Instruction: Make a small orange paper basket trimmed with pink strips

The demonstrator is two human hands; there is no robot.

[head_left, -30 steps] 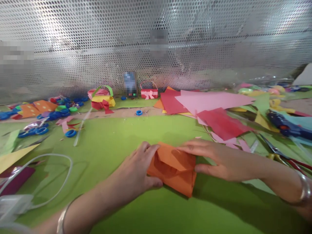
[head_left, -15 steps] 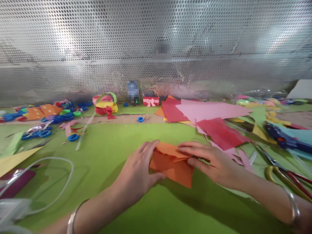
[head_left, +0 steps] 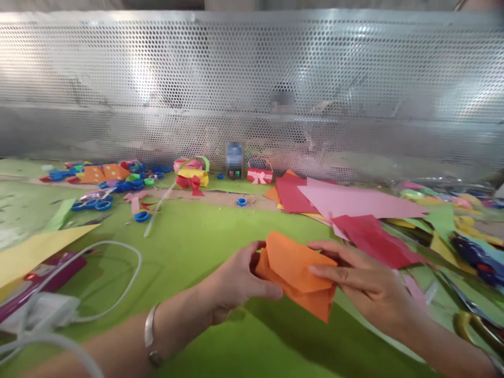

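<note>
A folded orange paper (head_left: 296, 273) is held up just above the green table cover (head_left: 189, 247) near the middle of the view. My left hand (head_left: 236, 278) pinches its left edge, thumb under and fingers behind. My right hand (head_left: 354, 275) grips its right side, thumb on the folded flap and fingers behind it. One flap of the paper points up and a corner hangs down toward me.
Sheets of pink paper (head_left: 354, 202) and red paper (head_left: 374, 239) lie to the right, with scissors (head_left: 478, 320) at the right edge. A white cable (head_left: 98, 283), blue rings (head_left: 118, 186), and small paper baskets (head_left: 192, 176) lie left and behind. A perforated metal screen (head_left: 252, 89) closes the back.
The orange paper was pressed flat on the table under both hands; now both hands have lifted it off the surface. The view has tilted upward.
</note>
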